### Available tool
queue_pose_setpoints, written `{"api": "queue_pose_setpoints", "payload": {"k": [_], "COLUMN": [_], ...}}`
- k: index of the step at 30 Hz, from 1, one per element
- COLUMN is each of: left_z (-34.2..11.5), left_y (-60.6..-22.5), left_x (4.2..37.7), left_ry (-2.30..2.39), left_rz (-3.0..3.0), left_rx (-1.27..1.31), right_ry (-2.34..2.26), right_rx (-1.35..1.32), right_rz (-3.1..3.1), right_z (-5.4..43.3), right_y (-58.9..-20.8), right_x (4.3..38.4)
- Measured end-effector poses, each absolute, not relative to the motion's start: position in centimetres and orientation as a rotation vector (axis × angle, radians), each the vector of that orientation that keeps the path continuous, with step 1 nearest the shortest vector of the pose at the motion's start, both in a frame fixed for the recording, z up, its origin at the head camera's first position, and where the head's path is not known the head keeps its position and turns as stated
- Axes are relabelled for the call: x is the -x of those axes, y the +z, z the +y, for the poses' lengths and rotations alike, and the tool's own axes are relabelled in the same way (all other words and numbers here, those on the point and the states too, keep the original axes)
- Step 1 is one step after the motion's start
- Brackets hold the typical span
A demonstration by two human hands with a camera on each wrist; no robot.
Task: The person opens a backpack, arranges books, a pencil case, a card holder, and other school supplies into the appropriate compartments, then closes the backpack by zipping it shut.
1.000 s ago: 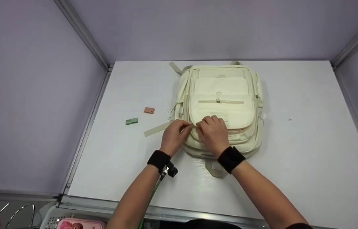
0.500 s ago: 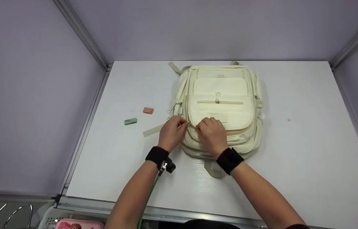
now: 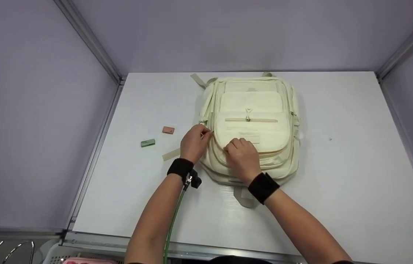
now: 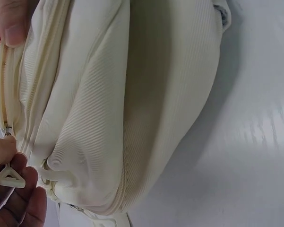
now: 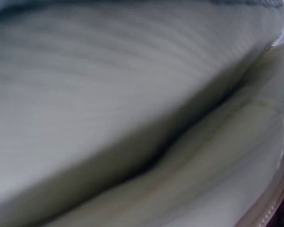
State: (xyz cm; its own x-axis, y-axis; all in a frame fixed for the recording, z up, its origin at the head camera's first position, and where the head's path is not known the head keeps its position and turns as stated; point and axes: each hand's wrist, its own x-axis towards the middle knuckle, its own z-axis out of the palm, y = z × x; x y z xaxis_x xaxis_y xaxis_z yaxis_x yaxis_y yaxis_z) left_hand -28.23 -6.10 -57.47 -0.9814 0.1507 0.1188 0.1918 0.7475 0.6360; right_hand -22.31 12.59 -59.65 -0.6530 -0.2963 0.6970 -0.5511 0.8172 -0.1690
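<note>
A cream backpack (image 3: 252,101) lies on the table with its front pocket facing up. At the pocket's left side, my left hand (image 3: 193,143) pinches a zipper pull (image 4: 12,178) with a triangular loop, seen close in the left wrist view. The zipper slider (image 4: 7,130) sits just beyond the fingertips. My right hand (image 3: 242,159) grips the pocket's lower left edge with curled fingers; one of its fingertips shows at the top left of the left wrist view. Cream fabric folds fill the blurred right wrist view, where the right hand's grip is hidden.
An orange eraser-like block (image 3: 168,130) and a green one (image 3: 148,143) lie left of the backpack. Straps (image 3: 170,154) stick out around it. Panels (image 3: 228,36) enclose the table's back and sides. A white basket (image 3: 56,253) stands below the front edge.
My left hand has moved away from my right hand, up along the left side of the pocket, with the zipper pull. The right hand has stayed at the pocket's lower left edge.
</note>
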Motion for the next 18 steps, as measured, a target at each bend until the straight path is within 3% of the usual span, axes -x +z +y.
{"api": "queue_pose_setpoints", "payload": {"k": [18], "left_z": [-6.62], "left_y": [-57.18], "left_x": [29.25], "left_ry": [-1.071], "left_rz": [-2.902], "left_rx": [0.375], "right_ry": [0.529], "right_rx": [-0.628], "right_rz": [-2.307], "right_z": [12.69], "right_y": [-59.6], "right_x": [22.22]}}
